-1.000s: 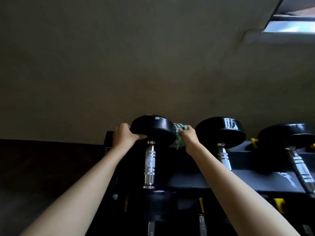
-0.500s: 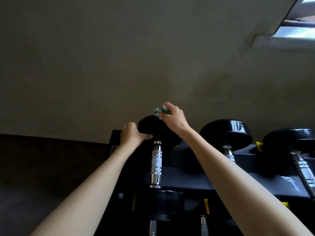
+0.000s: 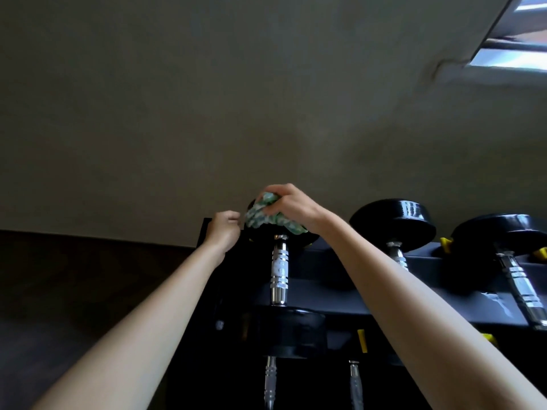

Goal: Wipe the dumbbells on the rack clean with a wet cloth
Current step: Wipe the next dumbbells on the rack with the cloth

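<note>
The leftmost dumbbell [image 3: 279, 269] lies on the top shelf of the black rack [image 3: 331, 300], its chrome handle pointing toward me. My right hand [image 3: 291, 207] grips a bunched green-and-white cloth [image 3: 262, 216] and presses it on top of the dumbbell's far black head. My left hand [image 3: 223, 229] sits just left of that head with its fingers curled, and nothing shows inside them. Whether it touches the head or the cloth's edge is unclear in the dim light. The near head [image 3: 291, 331] faces me.
Two more black dumbbells [image 3: 393, 217] [image 3: 497, 235] lie to the right on the same shelf, with yellow cradles between them. Chrome handles [image 3: 355, 383] on a lower shelf show below. A plain wall rises behind the rack, with a window [image 3: 518, 39] at the top right.
My right hand carried the cloth from the right side of the far head up onto its top. My left hand let go of the head's left side and curled up beside it.
</note>
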